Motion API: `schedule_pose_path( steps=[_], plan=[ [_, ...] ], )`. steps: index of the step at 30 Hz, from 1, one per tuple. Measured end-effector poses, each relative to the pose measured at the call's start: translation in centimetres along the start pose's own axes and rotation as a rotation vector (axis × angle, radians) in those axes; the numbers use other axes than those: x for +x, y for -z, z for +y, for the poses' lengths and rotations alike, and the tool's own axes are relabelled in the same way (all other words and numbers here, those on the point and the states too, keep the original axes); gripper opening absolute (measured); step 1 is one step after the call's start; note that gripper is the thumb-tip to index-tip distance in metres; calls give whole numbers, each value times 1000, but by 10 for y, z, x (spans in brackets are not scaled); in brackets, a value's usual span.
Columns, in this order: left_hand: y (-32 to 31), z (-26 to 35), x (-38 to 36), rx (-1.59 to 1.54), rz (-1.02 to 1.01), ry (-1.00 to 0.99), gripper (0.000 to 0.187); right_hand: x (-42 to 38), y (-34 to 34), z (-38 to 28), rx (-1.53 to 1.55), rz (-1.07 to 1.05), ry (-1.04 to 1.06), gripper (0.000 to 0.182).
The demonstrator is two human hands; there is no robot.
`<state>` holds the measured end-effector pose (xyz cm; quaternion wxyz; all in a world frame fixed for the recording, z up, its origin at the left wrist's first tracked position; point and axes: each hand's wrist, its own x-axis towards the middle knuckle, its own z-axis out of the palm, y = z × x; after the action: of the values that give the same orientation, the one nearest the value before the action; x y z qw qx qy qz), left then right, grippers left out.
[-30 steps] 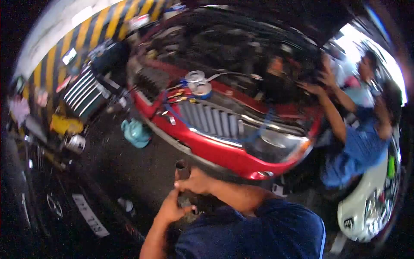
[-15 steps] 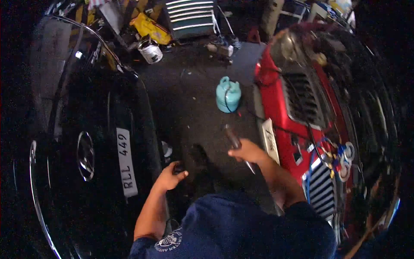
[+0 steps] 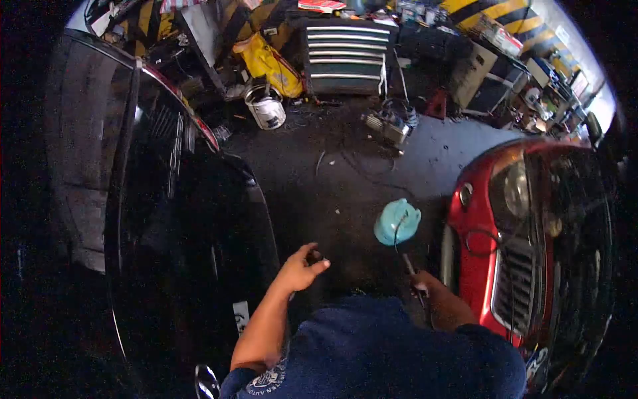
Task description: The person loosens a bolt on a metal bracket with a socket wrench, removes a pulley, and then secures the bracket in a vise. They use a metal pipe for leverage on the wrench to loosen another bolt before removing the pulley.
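My left hand [image 3: 300, 269] is beside the dark car [image 3: 199, 226], with its fingers curled and thumb forward. A small dark shape shows between the fingertips; I cannot tell what it is. On the other side my right hand [image 3: 430, 287] grips a slim tool with a dark handle [image 3: 410, 265] and a thin metal shaft, its handle end pointing away from me. Just beyond that hand, a light blue gas cylinder [image 3: 397, 223] is on the floor with a dark hose running across it. The red car's front [image 3: 475, 266] lies right of the right hand.
At the back are a drawer tool chest [image 3: 347, 60], a yellow bag [image 3: 269, 66], a white bucket [image 3: 266, 110] and a metal pump-like machine [image 3: 391, 126]. A red stand [image 3: 436, 105] and cluttered shelving [image 3: 495, 73] occupy the back right. Dark floor [image 3: 312, 193] runs between the cars.
My view has swung up toward the back of the shop, so the cars and cylinder appear lower. My right hand, still holding the tool, is farther right and lower in view.
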<state>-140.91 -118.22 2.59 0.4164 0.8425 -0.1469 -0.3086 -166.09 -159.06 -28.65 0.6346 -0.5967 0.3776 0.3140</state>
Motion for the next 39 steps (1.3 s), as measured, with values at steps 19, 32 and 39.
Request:
schedule_pose_path(
  steps=[19, 32, 39],
  plan=[
    [256, 46, 449, -1, 276, 86, 70, 425, 188, -593, -786, -307, 570, 40],
    [488, -49, 665, -86, 405, 201, 65, 570, -41, -914, -915, -54, 297, 28],
    [620, -91, 690, -96, 388, 268, 71, 501, -148, -1035, -1141, -169, -123, 29]
  ],
)
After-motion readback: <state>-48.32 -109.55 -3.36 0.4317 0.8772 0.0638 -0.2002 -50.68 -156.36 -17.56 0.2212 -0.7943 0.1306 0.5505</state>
